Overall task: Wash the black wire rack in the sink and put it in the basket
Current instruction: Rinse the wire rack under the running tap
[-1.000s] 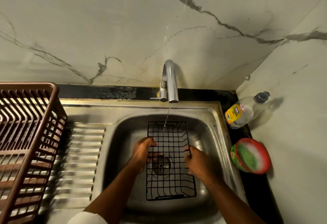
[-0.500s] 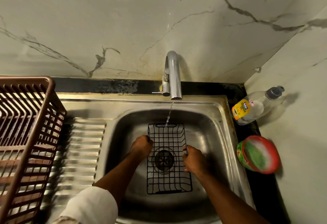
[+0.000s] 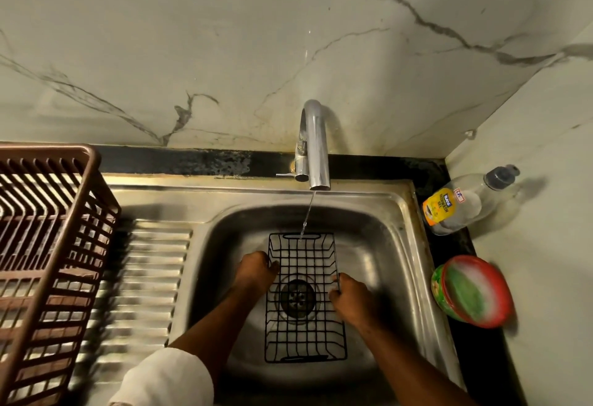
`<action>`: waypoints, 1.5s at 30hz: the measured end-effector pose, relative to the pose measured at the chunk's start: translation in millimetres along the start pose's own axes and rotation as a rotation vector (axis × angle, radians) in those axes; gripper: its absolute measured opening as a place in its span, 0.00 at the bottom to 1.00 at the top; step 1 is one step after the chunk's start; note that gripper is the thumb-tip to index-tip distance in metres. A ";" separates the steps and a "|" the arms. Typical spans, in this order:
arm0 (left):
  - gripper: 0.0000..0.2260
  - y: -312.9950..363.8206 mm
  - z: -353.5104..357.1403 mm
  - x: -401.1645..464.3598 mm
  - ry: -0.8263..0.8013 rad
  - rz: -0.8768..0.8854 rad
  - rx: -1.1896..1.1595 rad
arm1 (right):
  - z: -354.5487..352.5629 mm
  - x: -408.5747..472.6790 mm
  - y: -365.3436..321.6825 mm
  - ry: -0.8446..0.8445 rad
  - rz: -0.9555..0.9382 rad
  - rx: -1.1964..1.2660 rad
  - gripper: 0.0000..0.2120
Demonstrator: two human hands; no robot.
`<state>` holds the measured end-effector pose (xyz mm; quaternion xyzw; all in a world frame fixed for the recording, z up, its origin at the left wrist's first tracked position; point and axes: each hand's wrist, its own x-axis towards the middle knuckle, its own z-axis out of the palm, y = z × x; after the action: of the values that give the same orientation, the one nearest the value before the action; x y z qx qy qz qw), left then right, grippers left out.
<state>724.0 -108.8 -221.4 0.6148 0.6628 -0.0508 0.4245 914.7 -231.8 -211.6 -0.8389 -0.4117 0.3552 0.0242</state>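
Black wire rack [image 3: 305,299] lay low-centre in the steel sink [image 3: 404,245]; my left hand [image 3: 255,272] and right hand [image 3: 351,298] gripped its sides. I judged shifting it under the thin stream [image 3: 307,216] would rinse best.

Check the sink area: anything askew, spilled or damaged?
Two oddities. The dish soap bottle right of the sink leans tilted into the wall corner rather than standing upright. The black counter strip behind the sink is blotchy and stained. No spill shows; the wire rack looks undamaged.
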 end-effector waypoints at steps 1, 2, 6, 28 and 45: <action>0.08 2.3 -5.9 -4.5 0.042 -0.002 -0.033 | -5.2 -1.7 -1.7 0.008 -0.006 -0.009 0.22; 0.10 5.0 -13.2 -9.0 0.114 0.004 -0.068 | -12.0 -4.1 -4.6 0.032 -0.017 -0.004 0.25; 0.08 30.4 -50.4 -28.2 0.470 0.201 -0.329 | -46.4 -12.7 -29.8 0.247 -0.156 0.018 0.27; 0.07 127.2 -98.5 -27.3 0.228 0.232 -1.172 | -137.1 -1.6 -135.2 0.459 -0.402 0.383 0.08; 0.05 82.4 -65.5 -60.8 0.203 0.295 -0.806 | -120.3 -15.0 -84.5 0.340 -0.245 0.530 0.05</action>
<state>754.9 -97.5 -104.4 0.4901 0.5732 0.3333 0.5659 925.7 -156.3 -85.0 -0.7948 -0.3930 0.2993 0.3524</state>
